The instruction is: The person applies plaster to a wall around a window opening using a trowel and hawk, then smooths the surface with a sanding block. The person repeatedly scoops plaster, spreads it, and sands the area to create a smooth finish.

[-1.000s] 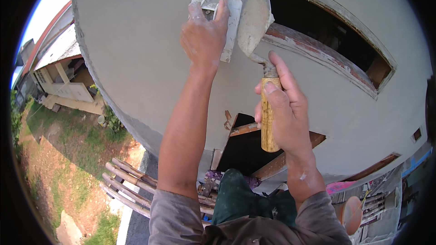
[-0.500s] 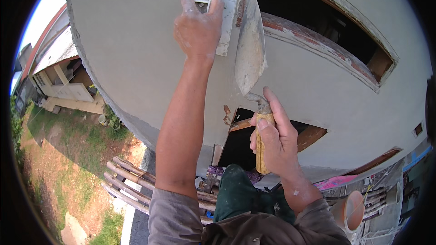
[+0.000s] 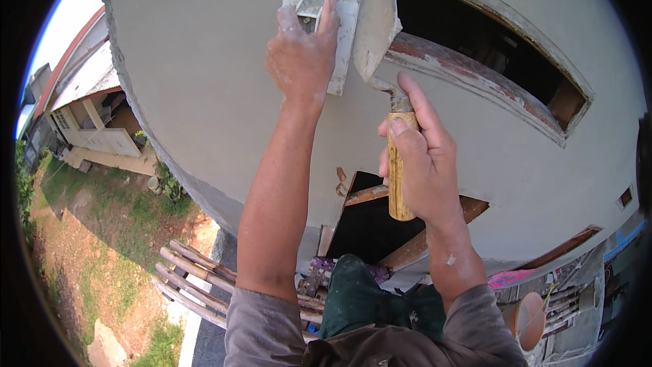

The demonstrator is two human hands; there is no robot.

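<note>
My left hand (image 3: 302, 61), fingers wrapped round the handle, holds a white plastering float (image 3: 346, 30) against or very near the grey wall. Smears of plaster mark the float. In my right hand (image 3: 431, 156) is a pointed trowel (image 3: 375, 24) with a yellowish wooden handle, its blade upward. My right forefinger stretches up along the trowel's neck. The mortar-stained blade stands close beside the float's right edge; whether they touch I cannot tell. The upper ends of both tools run out of the picture. Pale plaster spots show on both hands.
The grey wall (image 3: 204, 81) has a framed window opening (image 3: 489, 47) at upper right and a dark lower opening (image 3: 370, 231) with wooden pieces. Bamboo poles (image 3: 193, 268) lie at lower left above grassy ground. An orange bucket (image 3: 530, 319) stands at lower right.
My right hand has moved up with the trowel, so more of the blade is out of the picture. My left hand and the float sit slightly lower and further right in view.
</note>
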